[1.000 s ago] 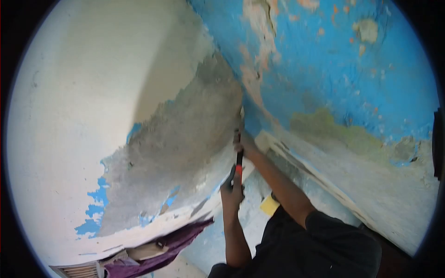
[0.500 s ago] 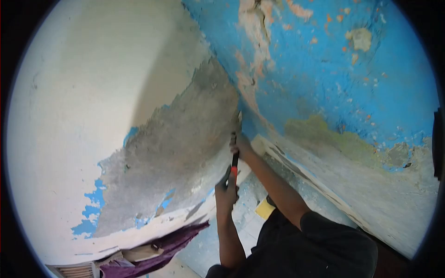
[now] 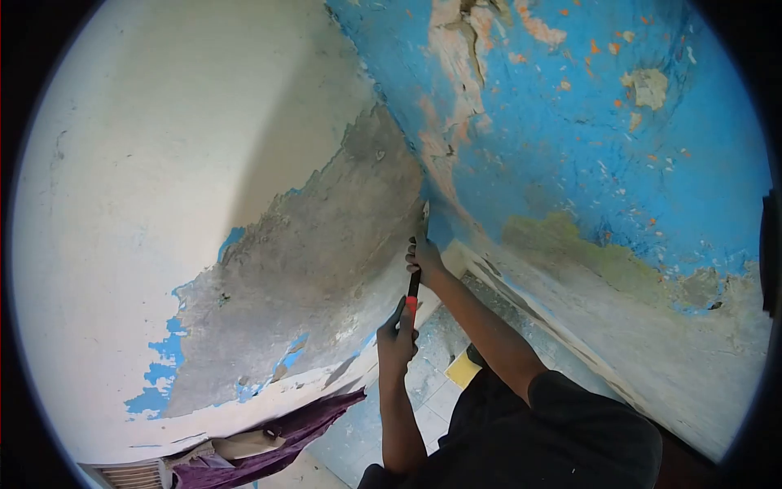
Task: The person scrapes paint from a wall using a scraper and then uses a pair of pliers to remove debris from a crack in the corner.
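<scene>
Both my hands are wrapped round one long scraper with a black and red handle. My left hand grips the red lower part. Higher up, near the blade, my right hand is closed on the black part. The tool's narrow metal tip is by the corner where the two walls meet. To the left of it lies a bare grey patch on the white wall. On the right is the blue wall, with flaked paint and a crack.
A purple cloth with something pale on it lies at the lower left, beside a slatted item. A yellow object is on the tiled floor by my body. White baseboards run along both walls.
The view has shifted slightly. The blade's metal tip shows more clearly by the corner, and my right hand has moved a little relative to the handle. Both hands still hold the scraper.
</scene>
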Demonstrator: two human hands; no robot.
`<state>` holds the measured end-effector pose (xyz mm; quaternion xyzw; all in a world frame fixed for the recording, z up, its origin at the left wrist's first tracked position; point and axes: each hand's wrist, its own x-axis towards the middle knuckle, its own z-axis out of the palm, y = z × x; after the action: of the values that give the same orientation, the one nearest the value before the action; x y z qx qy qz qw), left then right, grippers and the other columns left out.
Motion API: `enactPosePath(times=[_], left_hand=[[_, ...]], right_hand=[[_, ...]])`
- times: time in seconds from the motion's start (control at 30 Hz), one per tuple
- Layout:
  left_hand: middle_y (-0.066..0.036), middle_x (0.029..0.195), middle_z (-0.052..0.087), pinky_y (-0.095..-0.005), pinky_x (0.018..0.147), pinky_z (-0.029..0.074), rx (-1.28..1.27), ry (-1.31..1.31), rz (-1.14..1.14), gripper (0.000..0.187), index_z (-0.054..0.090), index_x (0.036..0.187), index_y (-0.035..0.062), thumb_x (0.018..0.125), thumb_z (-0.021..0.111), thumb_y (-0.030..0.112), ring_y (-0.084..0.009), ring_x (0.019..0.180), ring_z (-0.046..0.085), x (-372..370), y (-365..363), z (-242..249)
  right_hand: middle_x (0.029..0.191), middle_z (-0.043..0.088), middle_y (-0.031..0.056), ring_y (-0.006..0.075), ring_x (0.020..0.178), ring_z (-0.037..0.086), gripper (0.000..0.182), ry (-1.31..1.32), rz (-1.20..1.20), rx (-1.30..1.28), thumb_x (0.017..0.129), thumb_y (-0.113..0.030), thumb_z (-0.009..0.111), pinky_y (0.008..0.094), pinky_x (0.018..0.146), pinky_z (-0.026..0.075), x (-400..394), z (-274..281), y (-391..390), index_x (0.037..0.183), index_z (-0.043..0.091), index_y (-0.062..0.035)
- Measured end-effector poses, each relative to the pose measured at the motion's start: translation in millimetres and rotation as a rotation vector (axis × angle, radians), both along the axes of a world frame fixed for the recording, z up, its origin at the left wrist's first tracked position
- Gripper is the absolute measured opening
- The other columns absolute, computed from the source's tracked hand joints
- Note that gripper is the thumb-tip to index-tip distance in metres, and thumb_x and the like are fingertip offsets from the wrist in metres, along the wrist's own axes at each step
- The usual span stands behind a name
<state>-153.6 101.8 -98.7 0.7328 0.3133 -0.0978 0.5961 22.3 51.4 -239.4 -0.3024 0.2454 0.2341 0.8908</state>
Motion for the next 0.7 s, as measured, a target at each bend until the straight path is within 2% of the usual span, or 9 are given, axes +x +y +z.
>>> enactPosePath(times=[0.03,0.17,0.27,0.37,0.47,0.5,0.6,0.63,0.7], left_hand=[[0.001,0.057,0.047,-0.0235,0.040,0.032,0.019,-0.001,0.023,0.052,0.057,0.132,0.0075,0.095,0.057,0.044,-0.0055,0.043,0.041,-11.9,4.6,-0.5],[0.001,0.057,0.047,-0.0232,0.040,0.031,0.054,0.002,-0.024,0.053,0.058,0.131,0.0057,0.095,0.056,0.044,-0.0055,0.043,0.040,15.6,-3.1,-6.0],[0.001,0.058,0.047,-0.0231,0.039,0.030,0.031,0.001,-0.017,0.054,0.054,0.135,0.0061,0.096,0.055,0.043,-0.0056,0.043,0.040,0.4,1.2,-9.4],[0.002,0.059,0.045,-0.0218,0.039,0.030,0.006,0.022,0.002,0.054,0.051,0.138,0.0068,0.096,0.055,0.041,-0.0051,0.044,0.038,-13.0,2.7,0.0],[0.002,0.057,0.044,-0.0222,0.037,0.027,-0.016,0.008,-0.011,0.051,0.052,0.137,0.0074,0.097,0.054,0.039,-0.0051,0.042,0.035,5.0,-3.0,-23.0],[0.002,0.057,0.044,-0.0227,0.037,0.028,-0.028,0.017,0.017,0.051,0.053,0.136,0.0065,0.097,0.054,0.038,-0.0053,0.041,0.036,0.7,0.2,-29.6],[0.002,0.059,0.046,-0.0222,0.039,0.030,0.003,0.026,0.031,0.052,0.054,0.135,0.0062,0.096,0.055,0.040,-0.0052,0.044,0.039,-11.2,-7.3,-2.7],[0.002,0.058,0.046,-0.0225,0.039,0.031,0.124,-0.038,-0.027,0.052,0.055,0.135,0.0060,0.096,0.055,0.041,-0.0055,0.044,0.039,-0.5,-11.0,-13.6],[0.002,0.057,0.046,-0.0229,0.039,0.032,0.066,0.039,-0.021,0.051,0.055,0.135,0.0086,0.096,0.056,0.042,-0.0058,0.043,0.040,3.6,-6.2,-29.4]], right_hand=[[0.059,0.029,-0.0083,0.0069,0.044,0.030,0.029,0.041,0.050,0.080,0.098,-0.046,0.049,0.0242,0.038,0.025,-7.9,0.2,5.9,0.092,0.047,-0.0174],[0.059,0.030,-0.0082,0.0068,0.044,0.030,0.027,-0.019,0.022,-0.281,0.098,-0.042,0.050,0.0251,0.037,0.024,-10.0,-0.6,16.6,0.086,0.046,-0.0188],[0.059,0.031,-0.0073,0.0074,0.043,0.030,0.029,0.012,0.038,0.001,0.098,-0.043,0.050,0.0265,0.036,0.025,-0.2,-6.4,2.6,0.083,0.046,-0.0191],[0.060,0.032,-0.0068,0.0057,0.042,0.028,0.029,0.058,0.142,0.035,0.099,-0.043,0.049,0.0248,0.036,0.024,-23.4,10.1,13.5,0.083,0.045,-0.0194],[0.059,0.030,-0.0064,0.0060,0.042,0.029,0.030,0.005,0.048,-0.042,0.099,-0.043,0.049,0.0251,0.036,0.024,1.3,-2.8,-6.0,0.083,0.045,-0.0186],[0.057,0.028,-0.0065,0.0061,0.041,0.028,0.033,0.064,0.052,-0.032,0.098,-0.045,0.049,0.0249,0.035,0.024,0.0,-2.7,-2.7,0.082,0.044,-0.0172],[0.056,0.027,-0.0064,0.0066,0.042,0.029,0.038,0.021,0.207,0.068,0.097,-0.049,0.049,0.0255,0.035,0.025,-14.8,8.9,1.8,0.079,0.044,-0.0164],[0.056,0.026,-0.0071,0.0068,0.042,0.027,0.041,0.145,0.103,-0.294,0.096,-0.052,0.050,0.0258,0.036,0.024,3.1,6.9,6.6,0.076,0.043,-0.0168],[0.056,0.028,-0.0067,0.0077,0.041,0.029,0.042,0.109,0.106,-0.107,0.096,-0.052,0.050,0.0268,0.036,0.025,-0.3,-5.9,-2.6,0.075,0.043,-0.0165]])
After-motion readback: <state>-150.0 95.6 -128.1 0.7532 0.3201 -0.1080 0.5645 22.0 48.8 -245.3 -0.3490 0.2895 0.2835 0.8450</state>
